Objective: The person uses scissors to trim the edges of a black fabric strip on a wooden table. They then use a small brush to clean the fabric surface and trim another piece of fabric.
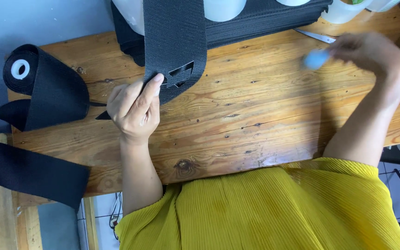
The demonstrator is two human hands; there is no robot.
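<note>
My left hand (135,109) pinches the cut end of a wide black woven strap (174,37) that runs from the far edge of the wooden table (255,115) toward me. The strap end has angular slits cut in it. My right hand (371,53) hovers over the right side of the table, blurred, with a small light-blue object (315,59) in its fingers. Near the table's left edge stands a roll of the same black strap (38,83), its loose tail hanging off the left side.
A stack of black strap layers (265,21) lies along the far edge, with white cylindrical containers (223,8) behind it. A thin metal blade or scissors tip (315,36) lies near the far right. My yellow pleated garment (265,208) covers the near edge.
</note>
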